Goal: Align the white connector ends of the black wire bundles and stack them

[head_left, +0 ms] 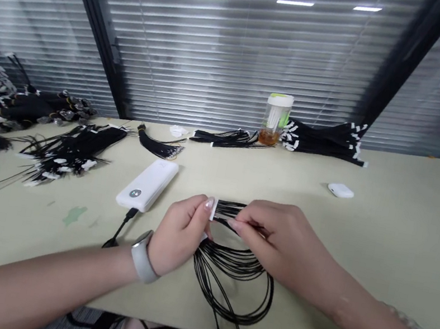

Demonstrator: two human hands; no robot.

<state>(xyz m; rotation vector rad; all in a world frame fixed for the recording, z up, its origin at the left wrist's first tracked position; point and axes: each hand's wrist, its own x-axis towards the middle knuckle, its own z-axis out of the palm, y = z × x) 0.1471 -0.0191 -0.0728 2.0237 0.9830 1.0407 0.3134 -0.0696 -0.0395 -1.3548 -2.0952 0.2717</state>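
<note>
"Under the thumb of the left grip (183,229), what shows?"

"A flat, narrow, white plastic connector (214,209), its long edge facing the right grip (232,223), with a row of thin black wires (228,206) running out on that side."

"And how is it held?"

"The left grip is closed on it, thumb against its left edge. The right grip pinches thumb to forefinger on one slim black wire (220,219) with a silvery end, just beside the connector."

"On the near side of the grips?"

"Smooth black cables (229,268), looping in loose round coils over the pale green counter (382,233). A white, rounded power bank (151,182) lies left of the left grip."
</note>
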